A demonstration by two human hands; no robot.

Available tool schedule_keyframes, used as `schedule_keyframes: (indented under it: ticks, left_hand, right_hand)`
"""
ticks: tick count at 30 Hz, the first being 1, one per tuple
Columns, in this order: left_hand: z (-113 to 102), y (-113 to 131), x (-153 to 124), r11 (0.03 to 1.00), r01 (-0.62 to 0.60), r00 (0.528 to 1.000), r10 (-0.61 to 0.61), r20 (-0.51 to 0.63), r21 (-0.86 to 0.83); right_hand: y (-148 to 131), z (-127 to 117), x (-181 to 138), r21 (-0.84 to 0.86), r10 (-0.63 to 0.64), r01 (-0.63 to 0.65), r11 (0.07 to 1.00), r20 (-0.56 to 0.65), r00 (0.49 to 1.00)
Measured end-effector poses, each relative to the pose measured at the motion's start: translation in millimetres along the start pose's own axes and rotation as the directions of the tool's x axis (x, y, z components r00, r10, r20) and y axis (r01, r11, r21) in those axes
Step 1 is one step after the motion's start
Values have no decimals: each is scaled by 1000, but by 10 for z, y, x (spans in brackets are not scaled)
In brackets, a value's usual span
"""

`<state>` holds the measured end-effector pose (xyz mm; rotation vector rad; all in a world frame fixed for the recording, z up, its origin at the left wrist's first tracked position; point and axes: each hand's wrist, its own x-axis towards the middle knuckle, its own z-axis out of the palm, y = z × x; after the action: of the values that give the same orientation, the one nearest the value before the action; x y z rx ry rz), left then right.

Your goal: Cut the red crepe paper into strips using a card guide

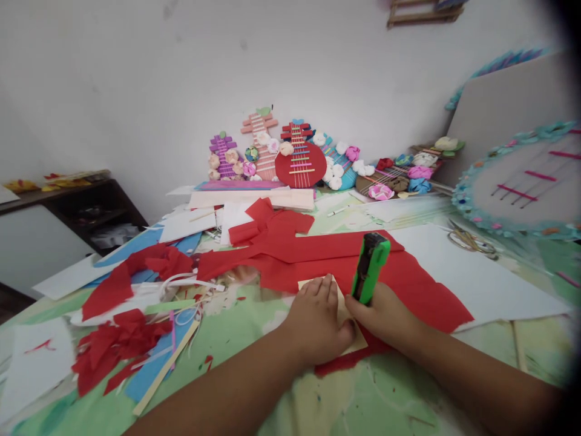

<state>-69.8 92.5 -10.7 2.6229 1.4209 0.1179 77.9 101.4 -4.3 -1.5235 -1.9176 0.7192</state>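
My left hand (318, 321) lies flat, fingers together, pressing a pale cardboard template (341, 310) onto a big sheet of red paper (408, 284). My right hand (385, 315) is closed round a green utility knife (370, 266), held upright at the template's right edge, its tip hidden behind my fingers. The red sheet spreads over the table in front of me.
Red paper scraps (118, 345), blue and white sheets and strips litter the left of the table. Colourful guitar-shaped crafts (299, 157) and paper flowers stand along the wall. A round framed piece (526, 181) and scissors (467, 239) lie at right. A dark shelf (91, 206) stands far left.
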Motion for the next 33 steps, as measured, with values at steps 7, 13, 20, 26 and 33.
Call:
schedule_keyframes:
  ticks: [7, 13, 20, 26, 33]
  left_hand:
    - [-12, 9, -1, 999, 3, 1000, -3, 6, 32]
    - [13, -5, 8, 999, 7, 1000, -7, -11, 53]
    - [21, -1, 3, 997, -4, 999, 7, -35, 75]
    - [22, 0, 1, 997, 6, 999, -3, -49, 75]
    - [16, 3, 3, 998, 22, 999, -20, -37, 65]
  right_hand:
    - [-71, -117, -13, 33, 1, 0, 999, -34, 999]
    - [-309, -469, -67, 141, -33, 42, 989, -63, 997]
    - [-143, -225, -254, 215, 84, -85, 973, 13, 996]
    - [-51, -126, -257, 232, 40, -39, 972, -2, 999]
    - [-29, -124, -251, 200, 30, -28, 979, -5, 1000]
